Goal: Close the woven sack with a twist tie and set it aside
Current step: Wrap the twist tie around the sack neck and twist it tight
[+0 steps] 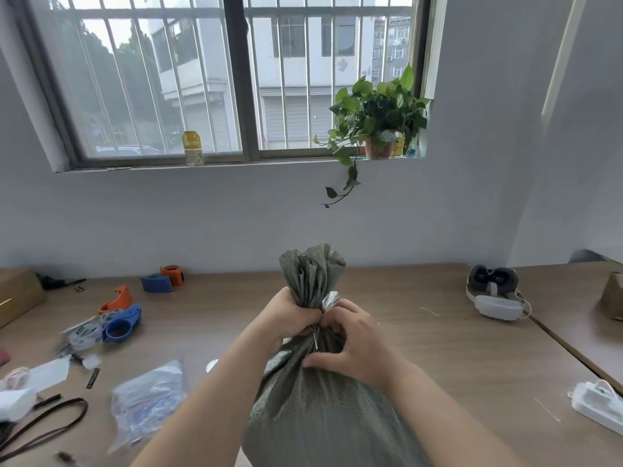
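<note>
Two bare, sleeveless forearms

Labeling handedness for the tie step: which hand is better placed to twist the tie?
Right, probably. The left hand is clamped around the sack neck, holding it gathered. The right hand has its fingers at the twist tie.

— Where's the sack (313, 409)?
— Upright on the desk (438, 348), at its near edge. Tape dispensers (119, 323) lie to its left, a headset (494, 293) far right.
— And behind?
— A plant (377, 116) on the windowsill (236, 162).
</note>
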Tool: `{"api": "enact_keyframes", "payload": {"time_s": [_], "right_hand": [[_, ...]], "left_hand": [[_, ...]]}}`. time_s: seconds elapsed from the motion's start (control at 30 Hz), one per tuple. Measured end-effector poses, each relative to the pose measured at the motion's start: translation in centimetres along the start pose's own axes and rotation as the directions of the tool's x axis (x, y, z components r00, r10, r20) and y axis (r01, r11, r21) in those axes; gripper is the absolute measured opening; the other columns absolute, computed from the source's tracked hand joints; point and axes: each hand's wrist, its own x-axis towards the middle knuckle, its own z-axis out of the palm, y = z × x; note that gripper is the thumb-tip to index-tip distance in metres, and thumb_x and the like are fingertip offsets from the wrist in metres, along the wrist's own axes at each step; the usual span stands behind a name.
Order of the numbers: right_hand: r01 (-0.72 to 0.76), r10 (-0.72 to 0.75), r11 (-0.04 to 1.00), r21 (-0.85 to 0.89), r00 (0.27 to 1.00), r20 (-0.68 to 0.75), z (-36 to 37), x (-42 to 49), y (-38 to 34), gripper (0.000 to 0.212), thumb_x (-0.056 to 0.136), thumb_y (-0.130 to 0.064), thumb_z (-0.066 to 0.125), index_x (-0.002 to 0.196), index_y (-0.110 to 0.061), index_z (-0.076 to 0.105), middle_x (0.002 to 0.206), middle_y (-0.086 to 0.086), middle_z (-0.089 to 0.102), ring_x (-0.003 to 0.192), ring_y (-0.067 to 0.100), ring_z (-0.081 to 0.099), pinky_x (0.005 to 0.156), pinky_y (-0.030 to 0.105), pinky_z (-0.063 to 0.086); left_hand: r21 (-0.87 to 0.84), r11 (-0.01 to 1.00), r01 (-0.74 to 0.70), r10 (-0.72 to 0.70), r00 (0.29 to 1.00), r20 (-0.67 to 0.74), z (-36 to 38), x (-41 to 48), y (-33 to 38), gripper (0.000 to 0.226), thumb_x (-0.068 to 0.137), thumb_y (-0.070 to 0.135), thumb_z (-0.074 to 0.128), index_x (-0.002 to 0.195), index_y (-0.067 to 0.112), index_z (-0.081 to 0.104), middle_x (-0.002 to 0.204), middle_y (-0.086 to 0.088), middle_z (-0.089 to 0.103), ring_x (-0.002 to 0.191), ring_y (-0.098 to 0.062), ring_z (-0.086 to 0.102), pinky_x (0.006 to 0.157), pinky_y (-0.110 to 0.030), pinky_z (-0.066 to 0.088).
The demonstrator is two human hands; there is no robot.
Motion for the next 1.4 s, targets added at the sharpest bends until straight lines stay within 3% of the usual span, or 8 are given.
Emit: {"api": "enact_keyframes", "payload": {"time_s": [0.1,0.23,0.33,0.73,0.87,1.0,1.13,1.4], "right_hand": [[-0.003,0.0,1.0,-0.025,0.992,-0.125,0.4,0.1,-0.3,0.035,0.071,-0.051,0.074,0.076,-0.02,0.061,0.083,-0.012,0.054,0.072,0.002,0.052,0.063,0.011,0.038],[-0.001,0.013,0.997,0.074,0.987,-0.163,0.5,0.3,-0.1,0.017,0.079,-0.028,0.07,0.071,-0.014,0.065,0.08,-0.005,0.061,0.073,0.009,0.059,0.063,0.024,0.049],[0.034,-0.021,0.995,0.094,0.99,-0.141,0.4,0.6,0.3,0.009,0.081,-0.02,0.071,0.073,-0.017,0.067,0.078,-0.014,0.059,0.074,0.001,0.058,0.067,0.015,0.044],[-0.073,0.082,0.989,0.129,0.994,-0.07,-1.0,1.2,2.4,0.018,0.078,-0.016,0.079,0.064,-0.021,0.068,0.068,-0.015,0.062,0.064,-0.001,0.056,0.061,0.015,0.041],[-0.131,0.139,0.98,0.149,0.989,-0.047,-0.9,1.3,2.6,0.013,0.078,-0.017,0.079,0.067,-0.015,0.072,0.069,-0.01,0.066,0.065,0.002,0.058,0.061,0.017,0.043],[-0.181,0.189,0.962,0.206,0.982,-0.018,-1.0,1.3,2.6,0.007,0.077,-0.015,0.08,0.071,-0.015,0.077,0.076,-0.004,0.072,0.074,0.01,0.065,0.071,0.033,0.053],[-0.249,0.232,0.906,0.341,0.968,0.092,-1.6,1.0,2.6,0.008,0.083,-0.006,0.076,0.084,-0.012,0.081,0.084,-0.003,0.075,0.08,0.005,0.068,0.077,0.024,0.054],[-0.34,0.325,0.708,0.62,0.935,0.142,-2.5,0.2,2.6,0.02,0.082,0.01,0.071,0.1,0.001,0.073,0.1,0.019,0.076,0.088,0.018,0.071,0.09,0.036,0.057]], "left_hand": [[-0.001,1.0,-0.024,0.024,0.999,0.025,0.2,0.0,-0.1,0.017,0.074,-0.011,0.06,0.074,0.003,0.068,0.071,-0.015,0.061,0.068,-0.022,0.06,0.061,-0.033,0.049],[0.009,1.0,-0.015,0.015,0.998,0.063,0.1,-0.1,0.0,0.016,0.076,-0.008,0.058,0.073,0.007,0.062,0.064,-0.009,0.053,0.057,-0.016,0.051,0.048,-0.024,0.044],[-0.021,1.0,-0.017,0.018,0.997,0.074,0.1,-0.2,-0.1,0.019,0.079,-0.01,0.057,0.074,0.008,0.058,0.06,-0.004,0.05,0.05,-0.01,0.047,0.045,-0.02,0.039],[-0.181,0.984,-0.005,0.061,0.949,0.308,-1.2,0.2,-1.8,0.022,0.076,0.011,0.082,0.069,0.026,0.068,0.085,-0.002,0.065,0.074,-0.01,0.061,0.061,-0.02,0.05],[-0.138,0.987,-0.087,0.124,0.949,0.291,-1.2,0.1,-2.0,0.023,0.069,0.005,0.083,0.068,0.025,0.072,0.089,-0.01,0.066,0.084,-0.018,0.063,0.078,-0.031,0.054],[-0.052,0.991,-0.121,0.129,0.971,0.202,-1.4,0.0,-1.8,0.019,0.073,-0.003,0.082,0.08,0.012,0.072,0.078,-0.005,0.069,0.067,-0.015,0.061,0.059,-0.021,0.051],[0.048,0.989,-0.142,0.134,0.981,0.142,-1.1,-0.4,-1.3,0.019,0.078,-0.009,0.073,0.08,0.01,0.069,0.05,0.01,0.061,0.046,-0.005,0.051,0.043,-0.014,0.041],[0.105,0.952,-0.286,0.277,0.956,0.092,-1.0,-0.1,-1.7,0.026,0.067,-0.003,0.068,0.077,0.019,0.077,0.078,0.0,0.076,0.075,-0.008,0.069,0.074,-0.029,0.057]]}}
